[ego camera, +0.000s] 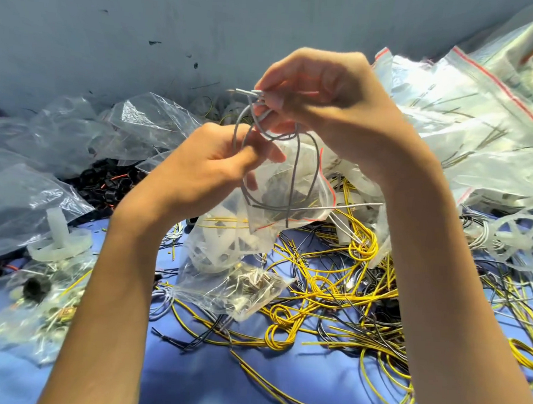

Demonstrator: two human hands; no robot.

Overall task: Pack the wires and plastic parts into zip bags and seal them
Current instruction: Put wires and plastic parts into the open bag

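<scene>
Raised over the blue table (194,380) and its tangled yellow wires (316,294), the right hand (326,103) pinches the grey wire (295,172) ends, while the left hand (211,165) grips its loop and a hanging zip bag (267,229).

grey-blue wall (114,24) with dark marks, blue cloth surface (187,383)
</scene>
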